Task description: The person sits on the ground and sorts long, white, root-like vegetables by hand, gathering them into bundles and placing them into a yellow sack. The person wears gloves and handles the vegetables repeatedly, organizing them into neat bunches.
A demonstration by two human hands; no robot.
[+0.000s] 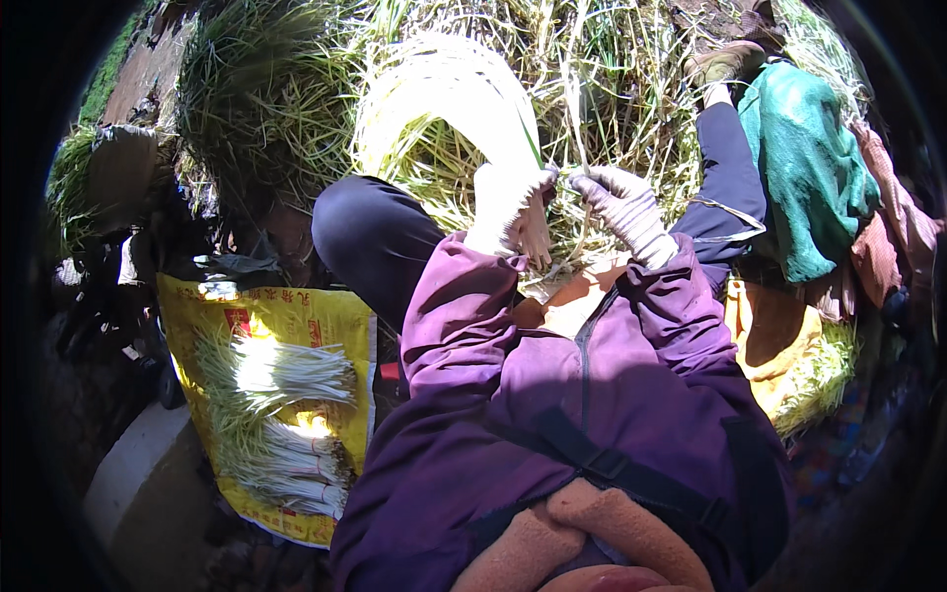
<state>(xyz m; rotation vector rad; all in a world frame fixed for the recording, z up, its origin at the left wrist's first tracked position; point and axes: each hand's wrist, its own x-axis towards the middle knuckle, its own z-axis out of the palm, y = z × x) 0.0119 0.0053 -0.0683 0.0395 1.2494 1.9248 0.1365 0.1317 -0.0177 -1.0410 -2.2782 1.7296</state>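
Observation:
My left hand (497,211), in a pale knit glove, grips a thick bunch of long, pale, chive-like stalks (451,78). The bunch arches up and away to the left, much of it washed out by sun. Its cut ends (534,238) stick out below the fist. Close beside it on the right, my right hand (625,207), in a striped glove with dirty fingertips, pinches a thin stalk or leaf. A narrow gap lies between the two hands. Loose yellow-green stalks (422,159) are heaped beneath them.
At left, a yellow printed sack (344,318) bears several bundles of white stalks (296,370), some banded. Right of my outstretched leg (729,155) lie a green mesh sack (806,163) and an orange sack (769,340) with more stalks. A green leafy heap (259,96) rises at upper left.

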